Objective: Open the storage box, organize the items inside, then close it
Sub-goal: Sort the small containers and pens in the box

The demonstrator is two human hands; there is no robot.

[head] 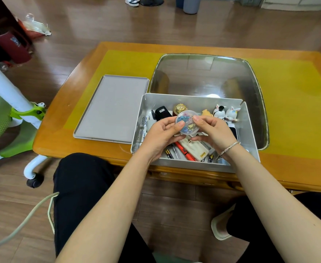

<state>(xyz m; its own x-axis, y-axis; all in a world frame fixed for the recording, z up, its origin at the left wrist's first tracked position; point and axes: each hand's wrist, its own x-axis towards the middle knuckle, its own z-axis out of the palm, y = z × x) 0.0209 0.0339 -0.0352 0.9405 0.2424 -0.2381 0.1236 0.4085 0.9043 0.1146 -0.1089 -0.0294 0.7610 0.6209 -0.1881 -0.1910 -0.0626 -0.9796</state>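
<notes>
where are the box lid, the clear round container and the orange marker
box lid [112, 109], head view, middle of its flat panel
clear round container [186, 121], head view, its see-through top
orange marker [184, 150], head view, middle of its barrel

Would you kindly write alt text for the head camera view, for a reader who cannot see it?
A seated person's left hand and right hand hold a small round clear container of colourful clips above an open grey storage box of batteries, markers and figurines. The box's lid lies flat to its left on a wooden table.
</notes>
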